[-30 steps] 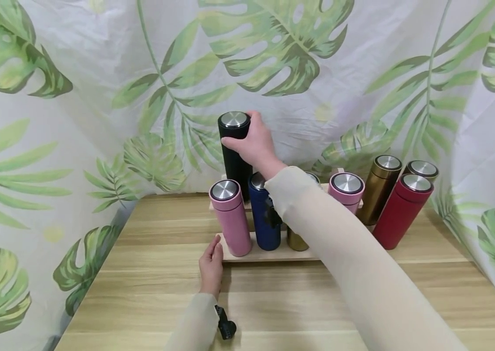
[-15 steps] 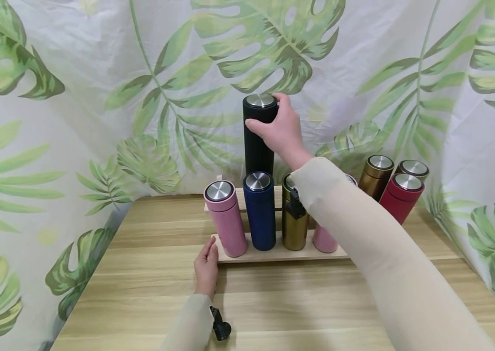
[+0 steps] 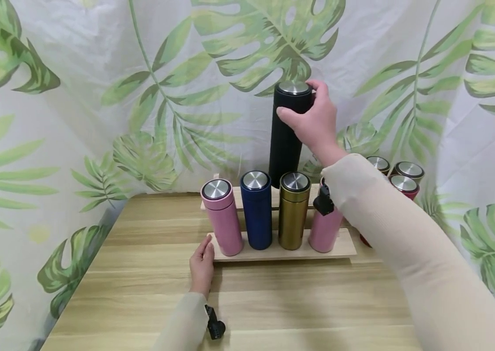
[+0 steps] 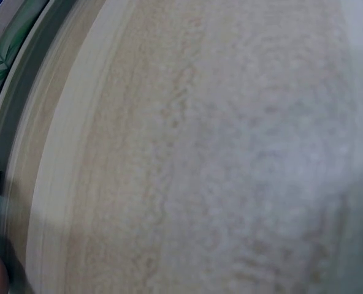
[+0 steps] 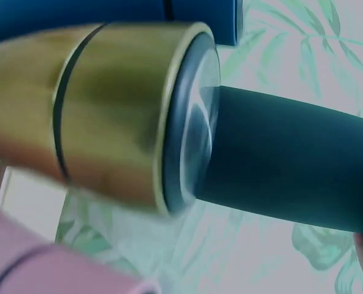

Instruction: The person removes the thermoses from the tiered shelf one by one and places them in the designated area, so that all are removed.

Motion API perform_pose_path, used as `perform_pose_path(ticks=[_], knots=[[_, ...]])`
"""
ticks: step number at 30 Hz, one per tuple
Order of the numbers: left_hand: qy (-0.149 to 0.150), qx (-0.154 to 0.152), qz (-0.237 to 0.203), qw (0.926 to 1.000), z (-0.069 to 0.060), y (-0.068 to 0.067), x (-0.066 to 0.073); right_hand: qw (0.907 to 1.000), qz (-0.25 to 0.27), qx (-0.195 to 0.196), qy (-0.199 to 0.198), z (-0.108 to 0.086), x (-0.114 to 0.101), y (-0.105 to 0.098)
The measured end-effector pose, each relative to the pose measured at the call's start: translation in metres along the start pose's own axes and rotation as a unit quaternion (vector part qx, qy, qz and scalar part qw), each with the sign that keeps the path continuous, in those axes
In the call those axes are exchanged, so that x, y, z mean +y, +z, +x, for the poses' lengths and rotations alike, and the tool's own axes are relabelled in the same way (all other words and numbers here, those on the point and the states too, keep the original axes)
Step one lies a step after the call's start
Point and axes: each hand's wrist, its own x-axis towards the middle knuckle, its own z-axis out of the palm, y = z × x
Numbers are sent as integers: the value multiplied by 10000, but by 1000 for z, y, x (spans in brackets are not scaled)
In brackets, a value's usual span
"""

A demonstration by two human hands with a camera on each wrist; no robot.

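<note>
My right hand (image 3: 315, 122) grips a black bottle (image 3: 286, 141) near its silver lid, upright, behind the gold bottle (image 3: 293, 217). In the right wrist view the black bottle (image 5: 292, 159) shows beyond the gold bottle's lid (image 5: 200, 122). My left hand (image 3: 202, 265) touches the left end of the front board of a two-level wooden rack (image 3: 273, 253). On that board stand a pink bottle (image 3: 225, 224), a blue bottle (image 3: 258, 214), the gold one and another pink bottle (image 3: 324, 231), partly behind my right wrist. Whether the black bottle's base touches the rear board is hidden.
Right of the rack stand a gold bottle (image 3: 378, 165), another metal-lidded bottle (image 3: 408, 170) and a red bottle (image 3: 404, 186), partly covered by my right sleeve. A leaf-patterned cloth (image 3: 164, 73) hangs behind the wooden table (image 3: 142, 273).
My right hand has carried the black bottle rightward, from behind the left pink bottle, past the blue one, to behind the gold one. The left hand stays at the rack's left end.
</note>
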Motion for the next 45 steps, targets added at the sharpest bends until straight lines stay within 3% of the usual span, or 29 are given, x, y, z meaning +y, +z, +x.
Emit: perform_pose_path(ticks=[8,15,24,33,38,45], knots=[[-32,-29,204,9998,-3,-1,3,9990,-41,418,139,5,12,-30],[23,32,-17,10000,-1,0,3,9967,-131,755,250,8,23,-53],[-16,-164,99,9998,0,0,3,9938,-295,962,477,4,37,-82],[-72,-257,45,9996,-2,-2,6,9901,-156,1345,365,1,48,-103],[-82,-322,-31,9994,-2,-3,6,9902,-104,1339,393,-6,53,-115],[-9,-188,136,9997,-2,-2,5,9900,-317,1215,644,-19,59,-133]])
